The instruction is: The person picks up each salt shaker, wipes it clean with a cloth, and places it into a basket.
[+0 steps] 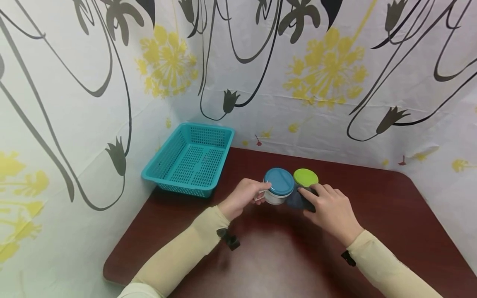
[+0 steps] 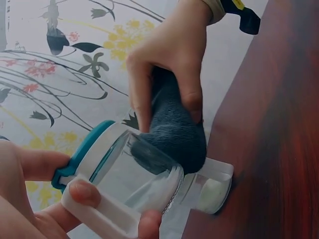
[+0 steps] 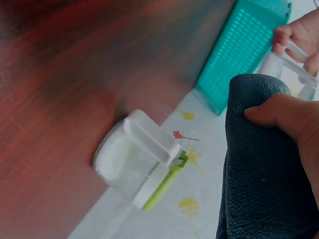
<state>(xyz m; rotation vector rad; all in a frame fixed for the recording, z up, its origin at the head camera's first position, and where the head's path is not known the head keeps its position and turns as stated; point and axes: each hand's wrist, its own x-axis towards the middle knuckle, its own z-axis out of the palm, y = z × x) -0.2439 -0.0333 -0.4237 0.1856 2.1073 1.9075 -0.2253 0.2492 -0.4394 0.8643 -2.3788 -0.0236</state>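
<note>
My left hand (image 1: 246, 194) grips the white handle of a clear jar (image 2: 144, 174) with a blue lid (image 1: 278, 181), its thumb at the lid's edge. The jar is tilted in the left wrist view. In my right hand (image 1: 331, 211) is a folded dark blue cloth (image 3: 266, 164), pinched between thumb and fingers. The cloth (image 2: 172, 124) lies against the jar's side in the left wrist view. Behind the cloth, a second clear jar (image 3: 124, 159) with a green lid (image 1: 306, 177) and white handle stands on the table, touched by neither hand.
A turquoise plastic basket (image 1: 220, 165) sits at the back left of the dark red table (image 1: 372, 198). Behind the table hangs a white sheet (image 1: 253, 120) printed with flowers, close along the back edge. Dark straps with small mounts circle both sleeves.
</note>
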